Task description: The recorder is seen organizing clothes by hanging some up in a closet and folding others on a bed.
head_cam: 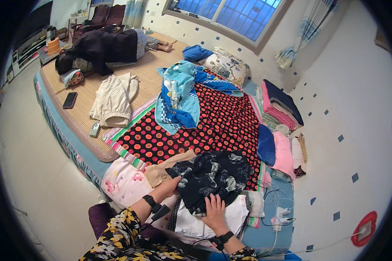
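A black garment with a pale flower print (212, 177) lies spread and rumpled in front of me. My left hand (170, 186) grips its left edge, fingers closed on the cloth. My right hand (214, 208) lies flat with fingers apart on its lower edge. Under it is a white folded garment (199, 225), resting on a black-and-white checked cloth (172, 218). A beige garment (156, 173) is partly covered by the black one at its upper left. Farther off on the bed lie cream trousers (114, 98) and a blue patterned towel or cloth (179, 91).
A person in dark clothing (101, 45) lies across the far bed. A phone (70, 100) and a remote control (95, 129) rest near the mat's edge. On the right are folded bedding (279, 107), a pink pillow (283, 153) and a power strip with cords (277, 222).
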The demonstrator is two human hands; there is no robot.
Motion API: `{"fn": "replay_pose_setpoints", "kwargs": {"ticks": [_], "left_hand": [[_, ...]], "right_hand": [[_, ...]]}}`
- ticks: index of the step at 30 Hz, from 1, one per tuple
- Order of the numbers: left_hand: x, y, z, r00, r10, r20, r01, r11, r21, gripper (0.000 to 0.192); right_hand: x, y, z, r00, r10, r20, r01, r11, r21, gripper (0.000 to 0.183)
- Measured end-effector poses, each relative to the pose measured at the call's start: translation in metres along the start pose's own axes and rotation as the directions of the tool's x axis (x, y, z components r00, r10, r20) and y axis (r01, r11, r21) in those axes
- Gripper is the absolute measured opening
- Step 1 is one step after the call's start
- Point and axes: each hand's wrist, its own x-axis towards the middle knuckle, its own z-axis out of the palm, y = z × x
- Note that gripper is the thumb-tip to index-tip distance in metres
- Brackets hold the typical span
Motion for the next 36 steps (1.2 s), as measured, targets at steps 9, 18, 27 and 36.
{"fn": "replay_pose_setpoints", "kwargs": {"ticks": [9, 18, 27, 36], "left_hand": [[0.007, 0.033, 0.014, 0.967, 0.218, 0.13, -0.238, 0.958, 0.16, 0.024], [-0.15, 0.112, 0.03, 0.844, 0.492, 0.212, -0.487, 0.87, -0.078, 0.026], [-0.254, 0.026, -0.084, 0.985, 0.137, -0.101, -0.131, 0.989, 0.07, 0.028], [-0.193, 0.073, -0.04, 0.952, 0.139, 0.271, -0.221, 0.927, 0.303, 0.036]], "right_hand": [[0.039, 0.033, -0.001, 0.992, 0.044, -0.115, -0.037, 0.998, 0.058, 0.033], [0.05, -0.024, -0.107, 0.989, -0.099, -0.112, 0.148, 0.746, 0.649, 0.037], [-0.015, -0.093, -0.008, 0.893, -0.383, 0.238, -0.058, 0.426, 0.903, 0.031], [-0.013, -0.037, 0.019, 0.875, 0.111, 0.471, -0.344, -0.54, 0.768, 0.024]]}}
